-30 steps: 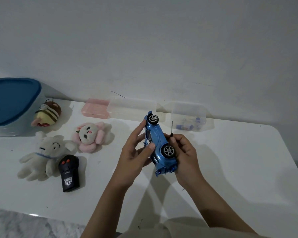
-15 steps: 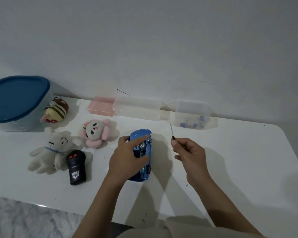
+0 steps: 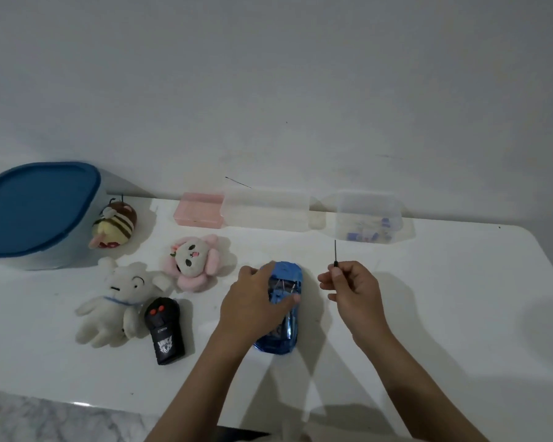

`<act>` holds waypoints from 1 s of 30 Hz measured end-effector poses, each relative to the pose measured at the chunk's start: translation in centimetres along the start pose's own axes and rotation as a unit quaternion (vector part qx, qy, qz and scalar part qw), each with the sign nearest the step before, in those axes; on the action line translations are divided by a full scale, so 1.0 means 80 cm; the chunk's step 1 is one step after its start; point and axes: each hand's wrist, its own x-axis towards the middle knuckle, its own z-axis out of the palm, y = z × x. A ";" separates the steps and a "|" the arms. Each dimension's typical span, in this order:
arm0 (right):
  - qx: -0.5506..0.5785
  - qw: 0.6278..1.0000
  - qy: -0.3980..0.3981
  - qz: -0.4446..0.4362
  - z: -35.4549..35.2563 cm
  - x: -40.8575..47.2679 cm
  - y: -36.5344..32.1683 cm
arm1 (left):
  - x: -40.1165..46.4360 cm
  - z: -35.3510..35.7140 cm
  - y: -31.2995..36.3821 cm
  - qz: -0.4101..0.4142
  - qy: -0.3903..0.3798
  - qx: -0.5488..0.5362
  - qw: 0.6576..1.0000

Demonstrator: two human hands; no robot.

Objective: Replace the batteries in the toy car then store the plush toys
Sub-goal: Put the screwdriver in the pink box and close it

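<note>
The blue toy car [image 3: 284, 320] stands on its wheels on the white table [image 3: 444, 314], nose away from me. My left hand [image 3: 254, 301] lies over its roof and grips it. To the right, my right hand [image 3: 353, 287] pinches a thin black screwdriver [image 3: 336, 255] with its tip pointing up. Three plush toys lie at the left: a white dog [image 3: 115, 303], a pink and grey flower-shaped animal [image 3: 193, 261] and a striped bee [image 3: 115, 224]. A clear box [image 3: 366, 218] by the wall holds small blue and white batteries [image 3: 369, 232].
A black remote control [image 3: 164, 330] lies beside the white dog. A large tub with a blue lid [image 3: 35, 205] stands at the far left. A pink box [image 3: 200, 208] and a clear box [image 3: 265, 207] sit along the wall. The table's front edge runs near me.
One second ago both hands held the car up on its side. My left hand has since set it down on its wheels, and my right hand has come away with the screwdriver.
</note>
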 end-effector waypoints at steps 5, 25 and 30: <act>-0.085 0.995 -0.019 -0.041 0.035 0.017 -0.018 | 0.036 -0.048 -0.030 0.038 0.037 -0.027 0.998; -0.494 0.826 -0.095 -0.253 0.261 0.131 -0.075 | 0.223 -0.163 -0.206 0.074 0.023 0.018 0.997; -0.629 0.721 -0.129 -0.261 0.298 0.157 -0.077 | 0.234 -0.153 -0.220 0.065 0.020 -0.049 0.997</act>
